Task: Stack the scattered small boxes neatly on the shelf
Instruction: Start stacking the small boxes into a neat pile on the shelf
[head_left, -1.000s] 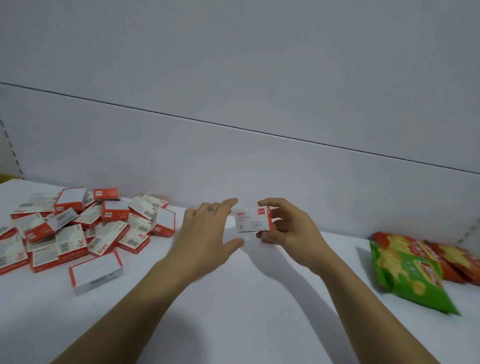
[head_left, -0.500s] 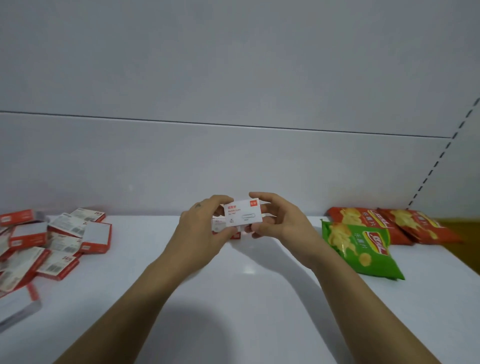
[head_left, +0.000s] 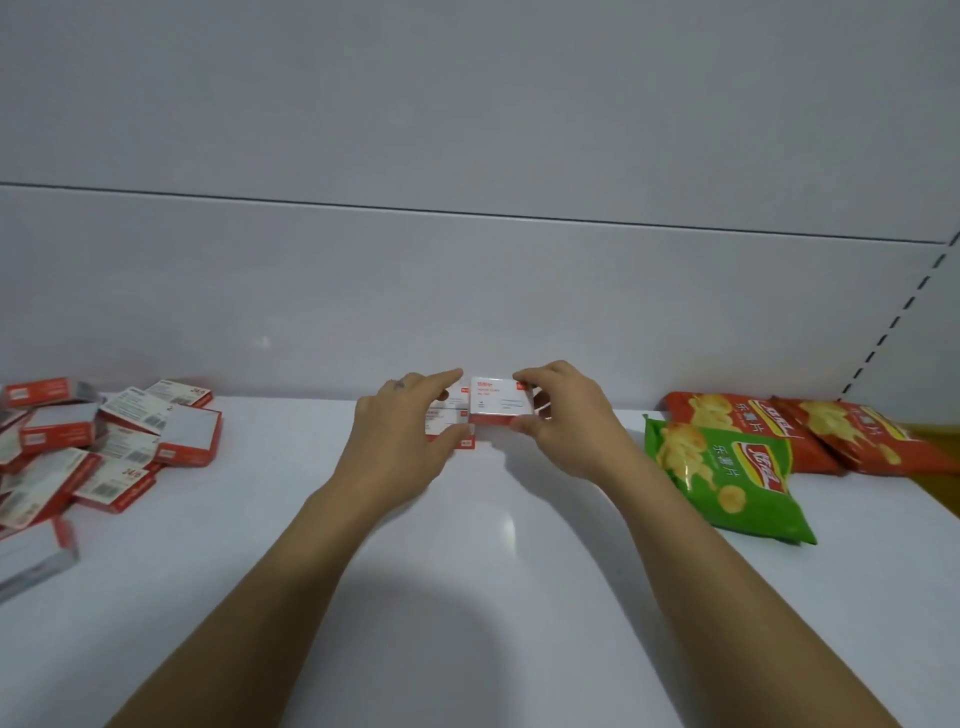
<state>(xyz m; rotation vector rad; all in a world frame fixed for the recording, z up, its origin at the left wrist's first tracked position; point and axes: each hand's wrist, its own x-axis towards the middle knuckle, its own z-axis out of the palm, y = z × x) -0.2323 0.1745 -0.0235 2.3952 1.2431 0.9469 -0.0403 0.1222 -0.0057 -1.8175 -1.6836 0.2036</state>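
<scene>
Pinching small white-and-red cardboard box in right hand, fingers curled over far edge, thumb on near edge, likely to square it against short stack of matching boxes just left, touching. Sits far centre on white shelf board, close to grey back panel; cannot tell whether resting on board or on another box. Left hand spread, fingers mostly straight, bracketing stack between index and thumb, probably steadying it. Loose heap of red-and-white boxes at left, unsorted; judged barely started. Held box top: red square logo, small red print, too blurred to read. Heap: barcodes, "24/6" on a few. Green crisp bag and orange-red crisp bags at right: Chinese lettering, "薯片" legible, round red logo.
</scene>
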